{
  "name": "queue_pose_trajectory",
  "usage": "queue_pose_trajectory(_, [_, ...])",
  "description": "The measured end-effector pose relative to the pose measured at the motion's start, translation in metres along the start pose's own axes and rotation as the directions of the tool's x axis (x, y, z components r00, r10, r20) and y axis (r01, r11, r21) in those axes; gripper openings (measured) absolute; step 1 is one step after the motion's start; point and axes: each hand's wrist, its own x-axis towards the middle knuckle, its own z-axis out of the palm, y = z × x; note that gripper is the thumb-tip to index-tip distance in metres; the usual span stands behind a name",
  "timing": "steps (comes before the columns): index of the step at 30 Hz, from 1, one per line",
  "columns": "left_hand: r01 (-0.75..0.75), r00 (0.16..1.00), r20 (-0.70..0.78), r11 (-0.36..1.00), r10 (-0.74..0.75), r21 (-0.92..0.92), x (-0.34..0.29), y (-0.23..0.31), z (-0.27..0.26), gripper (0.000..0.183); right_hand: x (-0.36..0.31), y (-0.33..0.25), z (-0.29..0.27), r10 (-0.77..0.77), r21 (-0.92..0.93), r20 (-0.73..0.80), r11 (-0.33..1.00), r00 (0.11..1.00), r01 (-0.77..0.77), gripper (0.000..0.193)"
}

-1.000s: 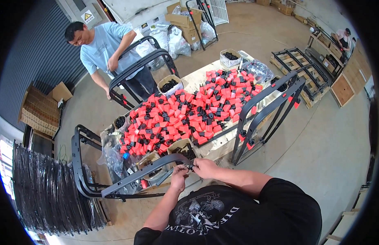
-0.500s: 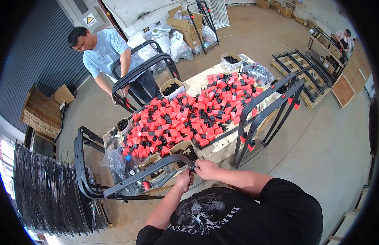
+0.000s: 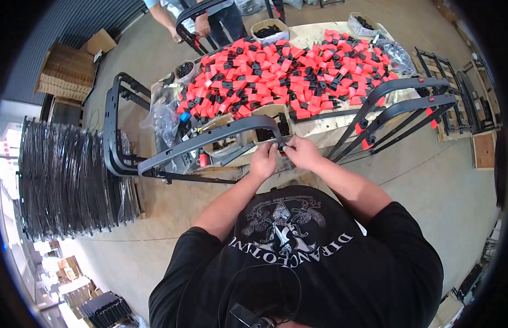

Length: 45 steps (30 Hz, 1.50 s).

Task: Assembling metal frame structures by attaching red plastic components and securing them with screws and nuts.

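Frame: grey curved frame (image 3: pixel 210 139) lies across the near edge of the surface (image 3: pixel 319 128), bend toward me so both hands reach it.
Left grip (image 3: pixel 263 159): clenched on the frame's bend, steadying it.
Right grip (image 3: pixel 301 152): pinching a small black part (image 3: pixel 281 146) against that bend.
Supply: red-and-black clips (image 3: pixel 287 71) heaped just beyond the frame.

The tabletop (image 3: pixel 341 128) ahead was crowded by red-and-black parts (image 3: pixel 287 68); passage was barred by the curved grey frame (image 3: pixel 210 139), while open floor (image 3: pixel 429 180) was left rightward.

Table (image 3: pixel 341 127) w/ red-black clips (image 3: pixel 281 68), small tubs (image 3: pixel 269 28), plastic bags (image 3: pixel 165 112).
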Motion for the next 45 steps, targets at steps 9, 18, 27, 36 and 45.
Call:
queue_pose_trajectory(9, [-0.492,0.837,0.319,0.867,0.446,0.079,-0.024,0.048,-0.041,0.029,-0.014,-0.030,0.003,0.150,0.743,0.615,0.218,0.774,-0.632,0.041])
queue_pose_trajectory(18, [-0.391,0.877,0.386,0.892,0.288,0.225,-0.046,0.025,-0.073,0.026,-0.011,-0.032,0.039,0.052,0.666,0.725,0.199,0.687,-0.719,0.053])
queue_pose_trajectory(27, [-0.316,0.917,0.328,0.913,0.226,0.257,-0.076,-0.012,-0.136,0.027,0.005,-0.085,0.097,0.115,0.588,0.758,0.306,0.642,-0.749,0.053])
queue_pose_trajectory(36, [0.066,0.992,0.107,0.997,-0.062,-0.042,-0.132,-0.139,-0.247,0.022,0.050,-0.147,0.243,0.218,0.097,0.407,0.955,0.887,-0.279,0.033])
queue_pose_trajectory(45, [0.380,0.920,0.201,0.893,-0.337,-0.241,-0.188,-0.275,-0.376,0.016,0.117,-0.175,0.375,0.318,-0.409,-0.170,0.839,0.933,-0.360,0.053])
